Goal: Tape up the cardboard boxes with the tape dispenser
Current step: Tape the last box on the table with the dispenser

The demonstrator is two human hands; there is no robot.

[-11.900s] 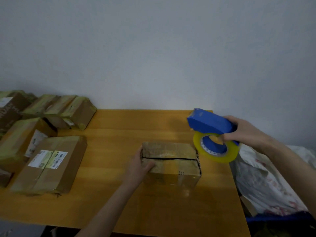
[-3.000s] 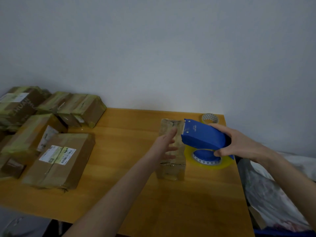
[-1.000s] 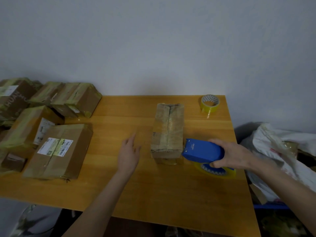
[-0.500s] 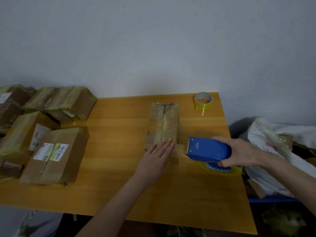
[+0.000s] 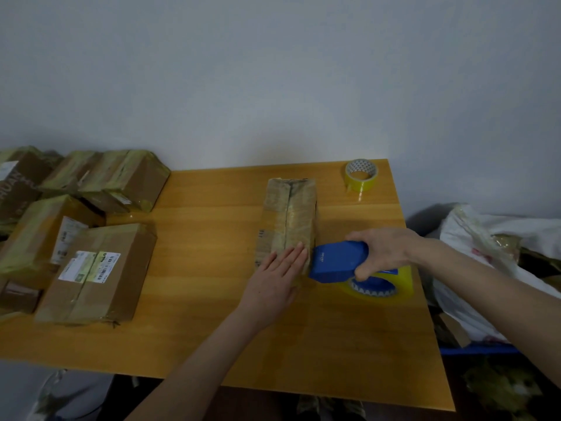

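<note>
1. Right, wall [image 5: 273,71] first: plain and pale, filling the whole top half behind everything.
2. Table [image 5: 212,314] next: orange-brown wood, with its far edge against that wall.
3. Pile [image 5: 100,278] on the left end: several taped cardboard boxes crowded together. The nearest one lies flat with a white label on top.
4. Bag [image 5: 485,268] off the right edge: white and crumpled, sitting lower than the table top.
5. Box [image 5: 288,214], the one in play, lies mid-table. It is long and narrow and runs away from the camera. A seam goes down the middle of its top, under glossy tape.
6. Left hand [image 5: 277,278]: flat, palm down, fingers straight and together. It presses on the near end of the box and grips nothing.
7. Right hand [image 5: 385,252]: fingers and thumb are curled round the rear of the blue dispenser [image 5: 337,262], holding it firmly.
8. Dispenser position: just right of the box's near end, nose beside the left fingertips. I cannot tell whether it touches the cardboard.
9. Roll [image 5: 403,281]: yellowish tape mounted under the dispenser, low over the table near its right edge.
10. Spare roll [image 5: 361,176]: yellow, hole facing up, at the far right corner, well apart from the box.
</note>
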